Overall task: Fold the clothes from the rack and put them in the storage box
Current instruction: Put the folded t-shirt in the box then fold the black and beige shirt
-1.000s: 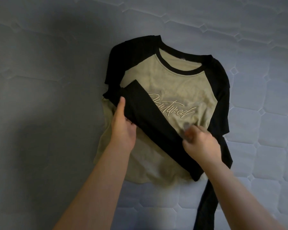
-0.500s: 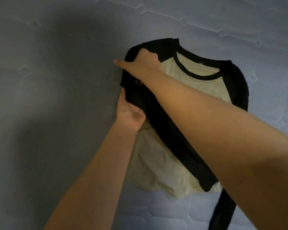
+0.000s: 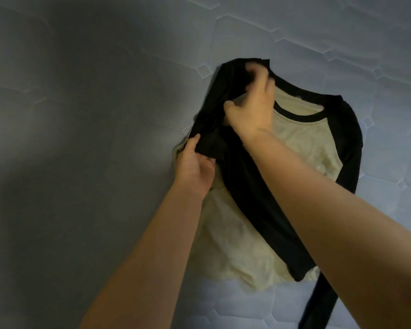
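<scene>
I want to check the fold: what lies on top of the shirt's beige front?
A black sleeve lies slanted across the shirt, from its shoulder to the hem. The left hand grips the sleeve; the right hand is at the shoulder. The print is hidden.

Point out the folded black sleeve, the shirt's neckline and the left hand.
Folded black sleeve [image 3: 254,200], head view: mid-length, lying diagonally across the beige front.
Neckline [image 3: 294,114], head view: black collar band's front curve.
Left hand [image 3: 195,167], head view: back of the hand, gripping the sleeve fold.

One shirt [image 3: 301,148], one quilted mattress [image 3: 105,91], and two hands: left hand [image 3: 195,168], right hand [image 3: 252,108].
</scene>
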Demonstrator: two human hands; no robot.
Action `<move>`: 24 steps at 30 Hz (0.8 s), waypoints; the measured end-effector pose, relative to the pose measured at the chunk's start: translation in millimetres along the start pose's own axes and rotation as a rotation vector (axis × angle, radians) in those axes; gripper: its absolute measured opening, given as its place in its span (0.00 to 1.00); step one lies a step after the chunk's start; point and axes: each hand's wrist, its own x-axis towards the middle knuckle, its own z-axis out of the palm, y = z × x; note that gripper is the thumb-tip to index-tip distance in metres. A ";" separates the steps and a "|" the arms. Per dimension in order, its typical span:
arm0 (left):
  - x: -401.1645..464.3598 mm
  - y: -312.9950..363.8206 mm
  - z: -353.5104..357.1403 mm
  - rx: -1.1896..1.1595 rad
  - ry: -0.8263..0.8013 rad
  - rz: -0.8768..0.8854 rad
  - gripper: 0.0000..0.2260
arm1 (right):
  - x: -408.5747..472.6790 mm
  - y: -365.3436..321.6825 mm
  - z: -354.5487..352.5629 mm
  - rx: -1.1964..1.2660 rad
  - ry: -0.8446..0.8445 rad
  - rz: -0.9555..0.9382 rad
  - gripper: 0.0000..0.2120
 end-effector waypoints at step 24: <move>10.1 5.1 8.2 -0.051 -0.057 0.008 0.16 | 29.0 -25.2 -4.0 -0.516 -0.557 -0.843 0.36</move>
